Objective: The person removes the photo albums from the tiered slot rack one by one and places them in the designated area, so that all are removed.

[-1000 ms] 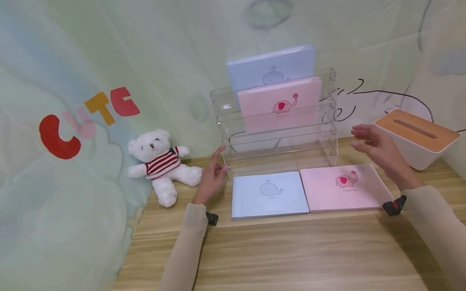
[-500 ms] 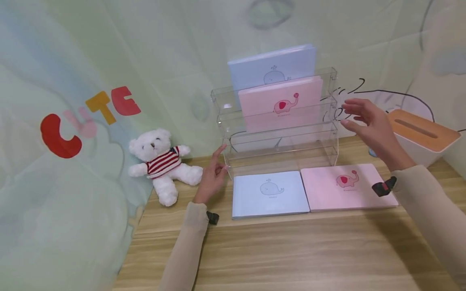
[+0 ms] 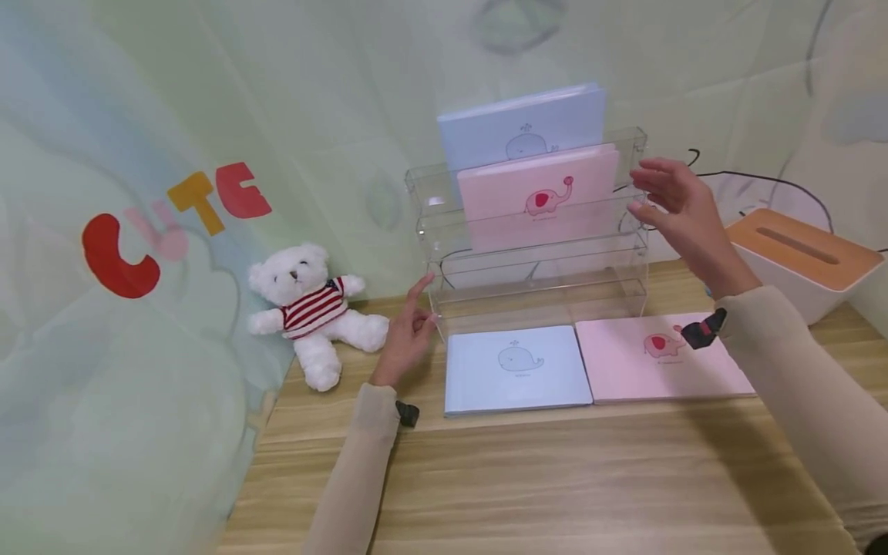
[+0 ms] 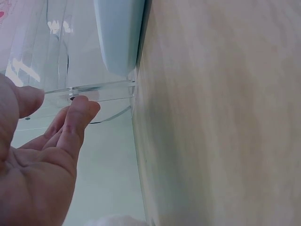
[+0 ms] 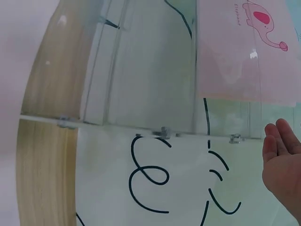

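A clear acrylic tiered rack [image 3: 534, 289] stands against the backdrop. In its upper tiers sit a blue whale booklet [image 3: 520, 127] and, in front of it, a pink elephant booklet [image 3: 537, 193]. My left hand [image 3: 405, 343] is at the rack's left side, index finger extended, fingertips right at the panel edge; the left wrist view shows the thumb apart from the fingers. My right hand [image 3: 676, 212] is raised beside the rack's upper right edge, fingers slightly bent, holding nothing. Another blue whale booklet [image 3: 516, 374] and pink elephant booklet [image 3: 652, 378] lie flat before the rack.
A white teddy bear [image 3: 312, 308] in a striped top sits to the left of the rack. On the right stands a white tissue box [image 3: 791, 277] with an orange lid. Wood-grain tabletop [image 3: 541, 478] spans the front, and a printed curtain hangs behind.
My right hand has moved up and to the left, from near the tissue box to the rack's upper right edge. The left hand has stayed at the rack's left side.
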`<state>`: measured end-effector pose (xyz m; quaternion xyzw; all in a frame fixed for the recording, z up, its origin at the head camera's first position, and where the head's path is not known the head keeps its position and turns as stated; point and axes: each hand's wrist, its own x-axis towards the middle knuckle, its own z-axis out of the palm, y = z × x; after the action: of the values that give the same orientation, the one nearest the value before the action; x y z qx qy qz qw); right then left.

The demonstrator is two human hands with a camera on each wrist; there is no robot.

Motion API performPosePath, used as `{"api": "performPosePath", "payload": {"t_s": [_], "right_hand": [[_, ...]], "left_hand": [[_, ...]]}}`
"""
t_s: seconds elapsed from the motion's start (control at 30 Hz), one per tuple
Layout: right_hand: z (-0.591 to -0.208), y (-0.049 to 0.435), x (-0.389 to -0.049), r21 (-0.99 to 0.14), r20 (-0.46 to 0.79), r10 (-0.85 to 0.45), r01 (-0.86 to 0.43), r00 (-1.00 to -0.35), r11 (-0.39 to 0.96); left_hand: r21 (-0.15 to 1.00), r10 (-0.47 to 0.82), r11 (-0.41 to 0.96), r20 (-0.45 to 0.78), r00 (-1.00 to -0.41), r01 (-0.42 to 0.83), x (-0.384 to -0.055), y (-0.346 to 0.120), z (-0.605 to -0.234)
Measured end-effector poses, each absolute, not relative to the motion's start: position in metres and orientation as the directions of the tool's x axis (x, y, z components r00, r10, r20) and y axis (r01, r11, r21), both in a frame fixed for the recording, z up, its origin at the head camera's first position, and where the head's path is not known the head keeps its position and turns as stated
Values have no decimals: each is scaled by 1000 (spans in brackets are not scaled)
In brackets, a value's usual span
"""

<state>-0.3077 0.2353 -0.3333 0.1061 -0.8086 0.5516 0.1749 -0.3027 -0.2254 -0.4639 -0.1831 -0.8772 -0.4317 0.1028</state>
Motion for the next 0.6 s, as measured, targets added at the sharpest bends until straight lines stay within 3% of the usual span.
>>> {"api": "performPosePath", "payload": {"t_s": [0.6], "right_hand": [[-312,217,-335,-905,369,44,-348,-928,245]], "left_hand": [[714,236,564,342,-909,415,-304,-225,-463]]}}
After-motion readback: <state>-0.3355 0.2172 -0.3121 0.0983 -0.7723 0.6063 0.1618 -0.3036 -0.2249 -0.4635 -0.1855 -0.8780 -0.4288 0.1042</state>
